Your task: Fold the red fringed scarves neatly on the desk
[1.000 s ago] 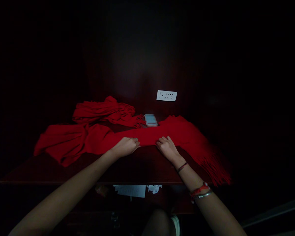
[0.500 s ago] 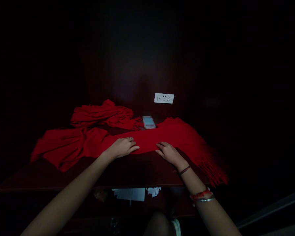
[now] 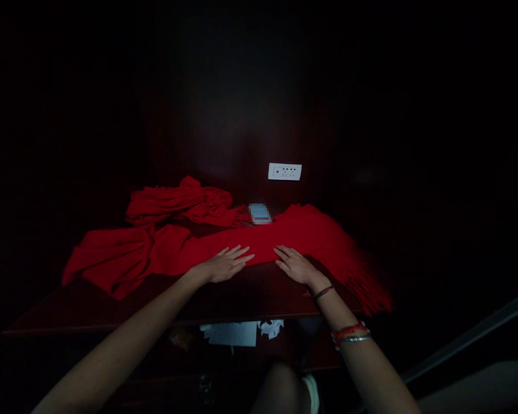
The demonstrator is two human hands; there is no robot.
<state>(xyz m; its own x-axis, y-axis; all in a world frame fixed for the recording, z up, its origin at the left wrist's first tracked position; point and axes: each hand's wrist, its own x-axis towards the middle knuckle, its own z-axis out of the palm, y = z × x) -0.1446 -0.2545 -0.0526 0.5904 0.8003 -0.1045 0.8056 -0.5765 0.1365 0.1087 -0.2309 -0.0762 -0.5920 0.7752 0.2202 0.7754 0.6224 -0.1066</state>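
Lying across the middle of the frame, a long red scarf of soft woven cloth (image 3: pixel 259 242) spreads over a dark reddish-brown wooden surface (image 3: pixel 112 310), its left part bunched into loose folds and its right part fanning into a long fringe at the lower right. Just left of the frame's centre, the left hand (image 3: pixel 224 265) rests palm down at the scarf's near edge, fingers straight and spread wide, with a thin ring on one of them. Just right of centre, the right hand (image 3: pixel 296 267) also lies palm down at that edge, fingers extended and only slightly parted; neither hand grips the cloth. A thin dark cord bracelet (image 3: pixel 322 292) circles the right wrist, and farther down the forearm sit a red braided bracelet (image 3: pixel 349 332) and a silver metal bangle (image 3: pixel 356 340). Behind the scarf, left of centre, lies a second bundle of crumpled red fringed cloth (image 3: pixel 176 204); near its fringe stands or lies a small pale blue box-like object (image 3: pixel 259 213), blurred by pixelation. Above it, a white rectangular socket plate (image 3: pixel 285 171) is set on the dark wall. Below the surface's front edge, at lower centre, are a flat white paper sheet (image 3: pixel 231 334) and a crumpled white paper piece (image 3: pixel 271 329).
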